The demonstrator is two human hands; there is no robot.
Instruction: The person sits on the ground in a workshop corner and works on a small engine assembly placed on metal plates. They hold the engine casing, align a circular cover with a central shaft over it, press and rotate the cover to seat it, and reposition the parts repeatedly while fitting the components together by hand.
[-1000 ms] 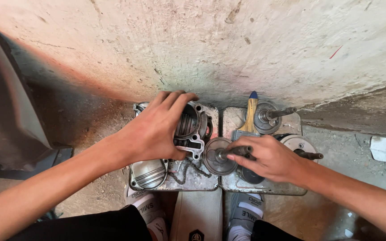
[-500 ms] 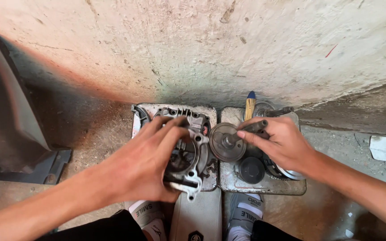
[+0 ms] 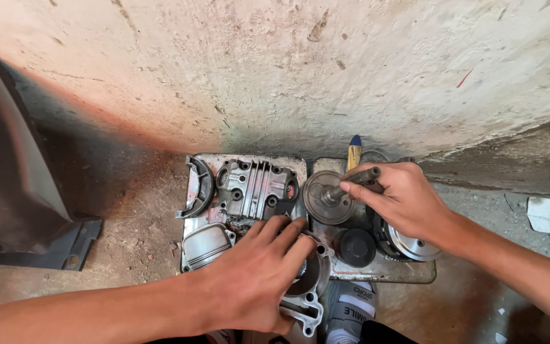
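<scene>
right hand (image 3: 408, 200) pinches the stem of a round geared shaft part (image 3: 328, 197), disc hanging over the right metal tray (image 3: 383, 272). left hand (image 3: 256, 277) clamps flat over a cylinder block (image 3: 307, 290) at the trays' near edge, block mostly hidden. finned cover (image 3: 256, 186) lies beyond it. wall close behind; bare floor left.

My left forearm comes in from the lower left corner, bare, running almost level toward the middle. My left hand (image 3: 256, 280) lies palm down, fingers spread and curled forward, clasped over what it holds. My right forearm enters from the lower right and angles up and leftward. My right hand (image 3: 402, 200) has the wrist slightly bent, thumb and forefinger pinched together at the fingertips.
</scene>
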